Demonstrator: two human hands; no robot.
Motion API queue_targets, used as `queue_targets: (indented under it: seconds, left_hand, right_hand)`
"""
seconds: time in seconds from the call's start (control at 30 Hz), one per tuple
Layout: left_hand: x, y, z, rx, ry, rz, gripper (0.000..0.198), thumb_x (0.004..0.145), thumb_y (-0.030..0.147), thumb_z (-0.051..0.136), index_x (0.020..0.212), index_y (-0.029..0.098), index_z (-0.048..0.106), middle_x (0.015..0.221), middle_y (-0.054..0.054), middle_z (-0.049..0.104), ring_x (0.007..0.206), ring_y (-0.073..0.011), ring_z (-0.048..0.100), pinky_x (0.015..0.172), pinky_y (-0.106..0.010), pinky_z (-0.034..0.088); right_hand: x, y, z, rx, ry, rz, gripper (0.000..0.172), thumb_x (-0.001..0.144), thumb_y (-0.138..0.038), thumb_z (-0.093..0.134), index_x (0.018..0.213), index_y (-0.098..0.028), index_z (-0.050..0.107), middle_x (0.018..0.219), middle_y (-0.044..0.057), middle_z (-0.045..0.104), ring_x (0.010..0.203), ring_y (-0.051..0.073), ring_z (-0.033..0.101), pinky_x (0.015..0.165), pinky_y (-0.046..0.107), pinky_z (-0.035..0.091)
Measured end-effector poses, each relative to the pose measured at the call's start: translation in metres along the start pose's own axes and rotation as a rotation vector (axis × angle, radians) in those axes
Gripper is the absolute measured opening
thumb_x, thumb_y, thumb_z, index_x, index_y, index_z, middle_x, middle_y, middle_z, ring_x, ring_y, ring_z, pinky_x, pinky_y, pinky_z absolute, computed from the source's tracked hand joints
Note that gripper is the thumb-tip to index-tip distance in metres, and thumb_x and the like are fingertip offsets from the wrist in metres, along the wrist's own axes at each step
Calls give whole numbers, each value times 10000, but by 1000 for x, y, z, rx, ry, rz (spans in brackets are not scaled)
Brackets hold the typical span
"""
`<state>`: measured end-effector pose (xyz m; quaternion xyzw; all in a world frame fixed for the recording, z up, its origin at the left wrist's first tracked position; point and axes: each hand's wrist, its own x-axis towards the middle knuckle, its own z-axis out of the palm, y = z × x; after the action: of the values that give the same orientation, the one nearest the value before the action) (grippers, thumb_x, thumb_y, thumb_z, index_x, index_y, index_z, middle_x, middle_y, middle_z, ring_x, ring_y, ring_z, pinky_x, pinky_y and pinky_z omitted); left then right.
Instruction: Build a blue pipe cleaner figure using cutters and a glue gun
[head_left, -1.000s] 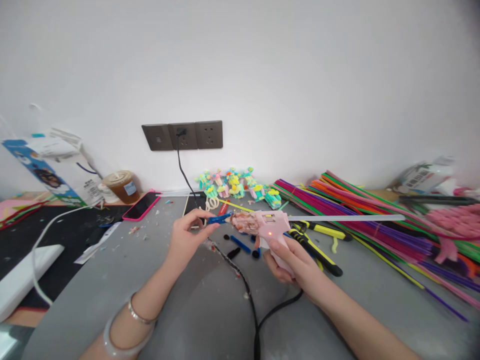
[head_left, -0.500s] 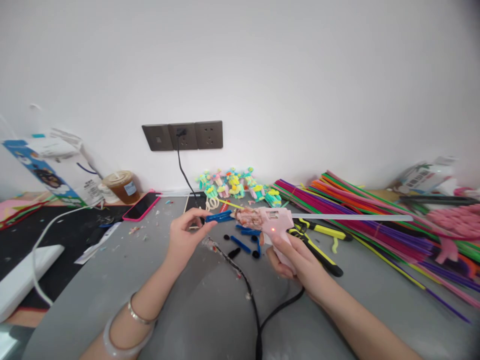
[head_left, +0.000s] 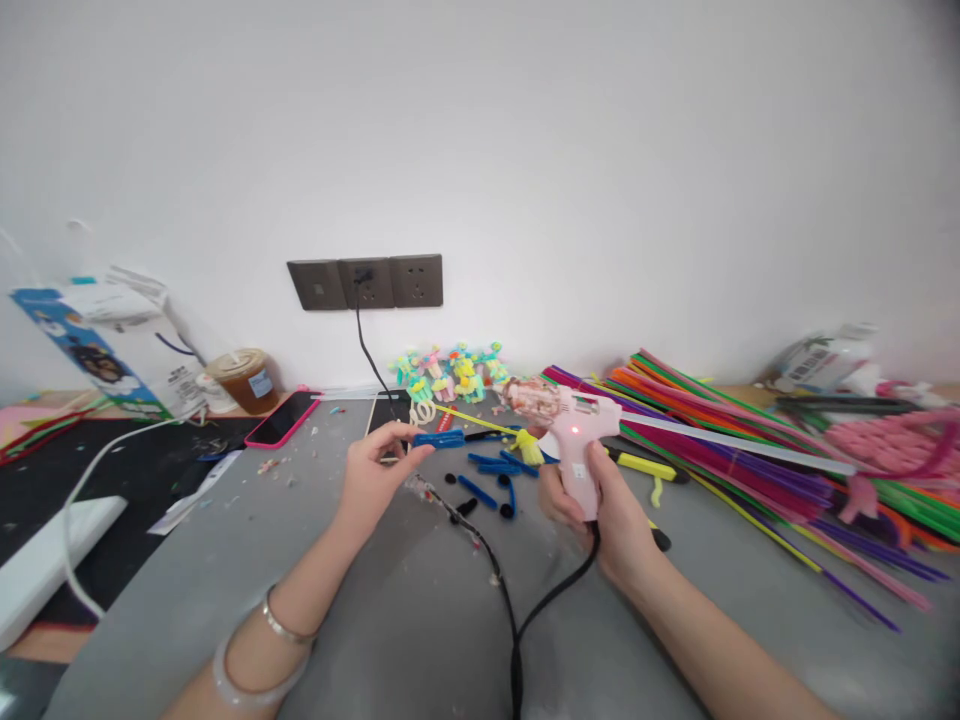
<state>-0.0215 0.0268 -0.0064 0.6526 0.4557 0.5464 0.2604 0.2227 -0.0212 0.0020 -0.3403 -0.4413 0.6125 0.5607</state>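
Observation:
My left hand (head_left: 384,470) pinches a short folded piece of blue pipe cleaner (head_left: 441,439) between thumb and fingertips. In my right hand (head_left: 592,500) is a pink hot glue gun (head_left: 577,440), its handle wrapped by my fingers and its red light lit. A long clear glue stick (head_left: 739,440) sticks out of its back, and its crusted nozzle points left, apart from the blue piece. Below lie several cut blue pipe cleaner pieces (head_left: 477,491) and small black coils (head_left: 508,511). Yellow-and-black pliers (head_left: 646,463) are partly hidden behind my right hand.
Bundled colourful pipe cleaners (head_left: 720,460) spread over the right side. Small pastel pipe cleaner figures (head_left: 450,375) stand by the wall. Further left are a pink-cased phone (head_left: 283,420), a drink cup (head_left: 251,380) and a box (head_left: 112,350). A black cord (head_left: 504,600) crosses the grey table.
My right hand has drawn the glue gun right and slightly up, tilting it, so its nozzle has left the blue piece. My left hand stays nearly in place, still pinching.

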Motion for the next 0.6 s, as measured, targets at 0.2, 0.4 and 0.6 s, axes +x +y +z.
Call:
queue_targets:
  seconds: [0.2, 0.4, 0.6]
  left_hand:
    - [1, 0, 1, 27, -7, 20, 133, 716, 298, 780, 756, 175, 750, 700, -19, 711, 538, -108, 503, 519, -212, 432]
    - [2, -8, 4, 45, -40, 9, 158, 724, 329, 782, 760, 176, 768, 725, -34, 739, 541, -116, 508, 523, -219, 443]
    - [7, -6, 2, 74, 36, -17, 175, 731, 356, 774, 738, 183, 745, 635, -5, 711, 498, -118, 508, 496, -224, 399]
  right_hand:
    - [8, -15, 25, 70, 0, -64, 555, 855, -742, 448, 1028, -230, 575, 434, -102, 289, 369, 93, 149, 429, 266, 162]
    - [24, -36, 56, -152, -41, -81, 520, 875, -685, 490, 643, -224, 421, 462, -60, 372, 363, 71, 260, 399, 263, 142]
    - [31, -36, 70, -316, 133, -212, 492, 859, -646, 567, 1082, -223, 446, 527, -87, 457, 430, 105, 343, 408, 234, 234]
